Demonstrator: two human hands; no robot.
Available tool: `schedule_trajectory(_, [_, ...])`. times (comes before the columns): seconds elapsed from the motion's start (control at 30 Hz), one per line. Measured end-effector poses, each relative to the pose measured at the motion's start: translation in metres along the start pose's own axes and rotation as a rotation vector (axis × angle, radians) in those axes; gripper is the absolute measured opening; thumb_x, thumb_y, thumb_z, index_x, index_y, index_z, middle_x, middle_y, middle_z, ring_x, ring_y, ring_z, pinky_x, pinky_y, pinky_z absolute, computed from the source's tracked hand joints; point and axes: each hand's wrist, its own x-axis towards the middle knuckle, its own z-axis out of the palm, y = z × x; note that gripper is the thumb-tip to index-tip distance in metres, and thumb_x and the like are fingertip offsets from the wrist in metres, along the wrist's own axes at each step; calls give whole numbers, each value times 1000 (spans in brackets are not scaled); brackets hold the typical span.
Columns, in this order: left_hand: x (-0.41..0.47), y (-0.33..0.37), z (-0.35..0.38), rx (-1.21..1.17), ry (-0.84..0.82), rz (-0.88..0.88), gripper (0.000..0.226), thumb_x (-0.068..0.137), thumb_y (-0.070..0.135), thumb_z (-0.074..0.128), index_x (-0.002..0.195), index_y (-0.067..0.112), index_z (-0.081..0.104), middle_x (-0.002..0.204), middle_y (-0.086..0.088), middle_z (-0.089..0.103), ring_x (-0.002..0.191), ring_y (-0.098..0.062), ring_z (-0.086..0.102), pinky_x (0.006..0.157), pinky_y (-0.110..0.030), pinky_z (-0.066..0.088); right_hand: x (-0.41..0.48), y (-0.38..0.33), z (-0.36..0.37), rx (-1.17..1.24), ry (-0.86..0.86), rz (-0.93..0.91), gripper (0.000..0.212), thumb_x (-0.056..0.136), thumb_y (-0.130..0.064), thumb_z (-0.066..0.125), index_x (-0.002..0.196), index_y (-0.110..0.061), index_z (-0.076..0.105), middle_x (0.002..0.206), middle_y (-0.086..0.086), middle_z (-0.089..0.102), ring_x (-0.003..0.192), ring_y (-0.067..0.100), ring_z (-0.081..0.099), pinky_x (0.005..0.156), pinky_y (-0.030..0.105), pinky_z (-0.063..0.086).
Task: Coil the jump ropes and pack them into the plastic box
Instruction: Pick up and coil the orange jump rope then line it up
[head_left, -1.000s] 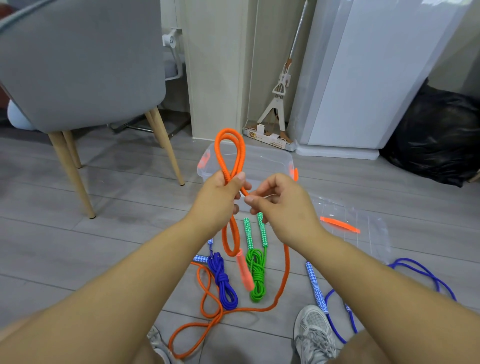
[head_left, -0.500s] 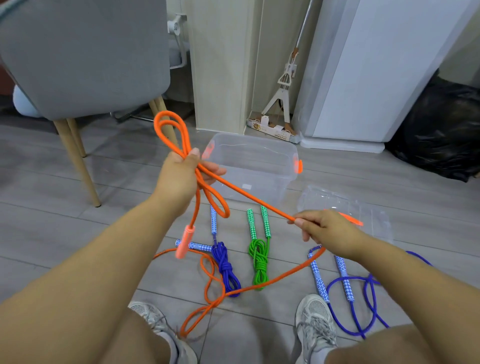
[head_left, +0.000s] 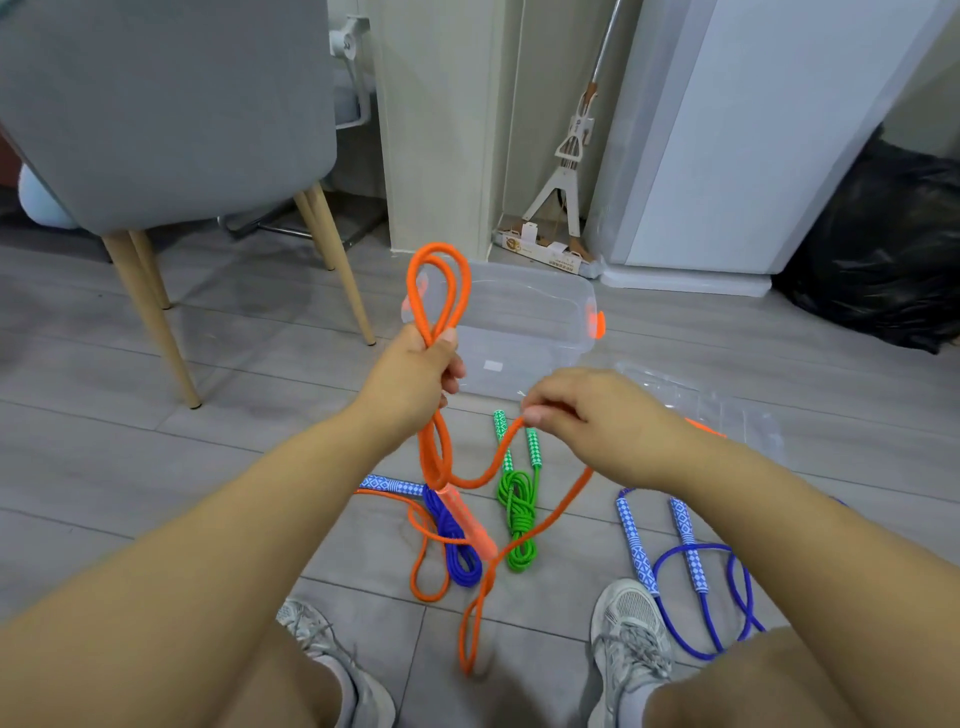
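**Item 1: orange jump rope, coiling in progress.** 2 loops stand above the left hand and more hang below it. The left hand grips the bundle in a fist. The right hand, just beside it, pinches the running strand between thumb and fingertip. Slack sags between the 2 hands. The free length drops to the floor and ends in a narrow bend between the shoes.
- Risk: the loops are uneven, so a loosened fist would likely spill them.
- Risk: the floor bend lies near the feet, and a shifted foot could pin it and jerk the strand from the pinch.

**Item 2: orange handle.** It sits below the left hand, over the coiled blue rope. Whether it hangs or rests cannot be told.
- Risk: if it hangs, it may swing and catch in the lower loops.

**Item 3: coiled blue rope and coiled green rope.** Both are bundled on the floor, short of the box. An orange strand crosses the blue bundle.
- Risk: the next pull may drag or loosen that bundle.

**Item 4: loose blue rope.** It lies uncoiled toward the right edge of the floor, beside the right shoe, apart from the orange strand.

**Item 5: plastic box.** It stands open toward the far edge of the floor, with its lid lying to its right. No rope is visible inside.
- Risk: a slack coil could spring open once dropped in.
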Motion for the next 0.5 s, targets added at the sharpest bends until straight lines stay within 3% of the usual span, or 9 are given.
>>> schedule_trajectory(0.07, [-3, 0, 7, 20, -42, -19, 20, 102, 18, 34, 84, 16, 44, 67, -1, 53, 55, -12, 50, 54, -23, 39, 5, -8, -2, 62, 14, -5, 20, 94, -26, 50, 98, -13, 65, 89, -4, 56, 82, 8, 47, 67, 18, 31])
schedule_trajectory(0.2, [-7, -3, 17, 43, -86, -10, 23, 102, 18, 35, 79, 16, 39, 63, -5, 55, 52, -13, 56, 56, -28, 45, 16, -12, 0, 137, 51, 18, 17, 92, -26, 53, 91, -16, 67, 71, -16, 53, 67, -2, 48, 62, 5, 34])
schedule_trajectory(0.37, [-8, -5, 24, 26, -83, -5, 26, 101, 20, 37, 85, 6, 50, 62, -14, 57, 55, -27, 57, 59, -36, 50, 22, -16, 9, 285, 131, 57, 11, 86, -23, 62, 83, -14, 66, 71, -6, 69, 67, 3, 61, 67, 16, 45])
schedule_trajectory(0.5, [-7, -8, 26, 48, -62, -38, 27, 100, 22, 38, 90, 1, 51, 57, -13, 53, 43, -23, 53, 49, -31, 47, 26, -17, 16, 262, 202, 95, 14, 81, -21, 68, 85, -15, 56, 70, -8, 57, 66, 7, 54, 63, 21, 42])
